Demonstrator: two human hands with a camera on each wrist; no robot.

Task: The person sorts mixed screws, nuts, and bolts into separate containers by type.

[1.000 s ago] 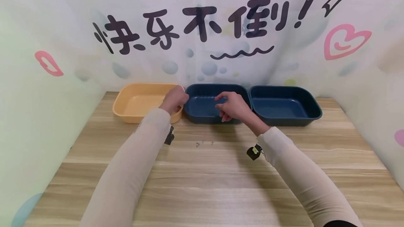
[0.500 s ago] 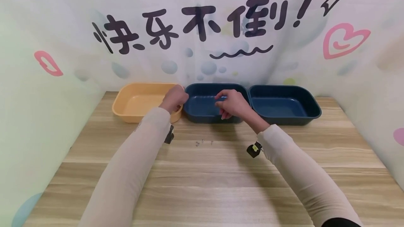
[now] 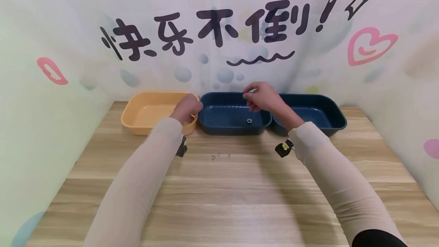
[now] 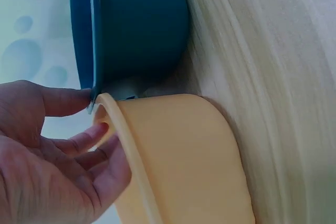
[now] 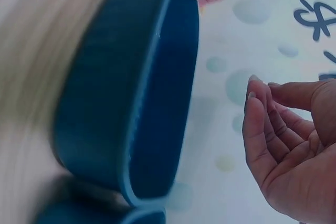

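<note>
Hovering empty, fingers loosely spread, right hand [image 3: 265, 97] above dark-blue bin [image 3: 219, 125] holding small nut [image 3: 249, 121], left hand [image 3: 186, 108] gripping yellow bin [image 3: 133, 123] rim.

Nut [image 3: 249, 121] in middle tray [image 3: 219, 125]; screws [image 3: 220, 156] before

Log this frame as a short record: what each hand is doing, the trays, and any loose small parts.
left hand: fingers curled over the right rim of the yellow tray
right hand: above the back rim of the middle blue tray; fingers loosely curled, nothing seen in them
right blue tray: nothing seen inside
nut: lies in the middle blue tray
small metal parts: on the wooden table, in front of the trays
tray order: yellow, blue, blue, side by side
</note>
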